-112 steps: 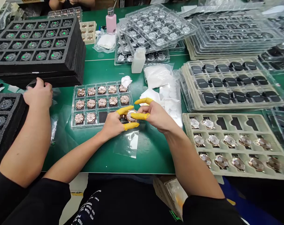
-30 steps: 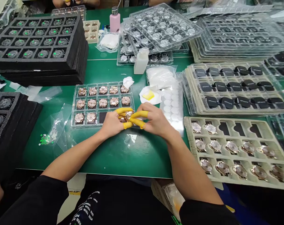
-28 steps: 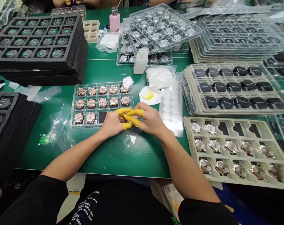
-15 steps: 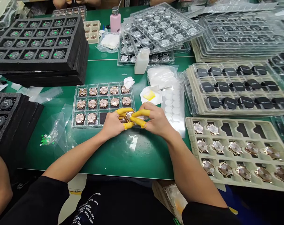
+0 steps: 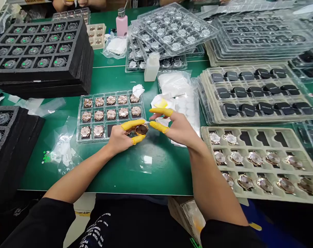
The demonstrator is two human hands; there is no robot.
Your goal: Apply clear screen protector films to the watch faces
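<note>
Yellow finger cots cover fingers of both hands. My left hand (image 5: 120, 139) is closed around a watch head (image 5: 141, 130) with a rose-gold rim; its dark side faces up. My right hand (image 5: 175, 127) is just to the right of it, thumb and forefinger apart, the thumb tip close to the watch's edge. Whether the thumb touches it I cannot tell. Behind the left hand lies a clear plastic tray (image 5: 78, 132) holding rows of rose-gold watch heads (image 5: 98, 131). A crumpled white tissue (image 5: 138, 90) rests on its far right corner.
At the right are a beige tray (image 5: 206, 144) of watch heads and stacked trays of black-covered pieces (image 5: 240, 92). Black foam trays (image 5: 79, 69) stand at the left. A white bottle (image 5: 151, 67), a pink bottle (image 5: 121, 24) and a bag of white pads (image 5: 174, 83) lie beyond my hands.
My right hand has moved away from the watch head and its fingers have spread. The watch head now shows a dark side in my left hand. The view has shifted slightly.
</note>
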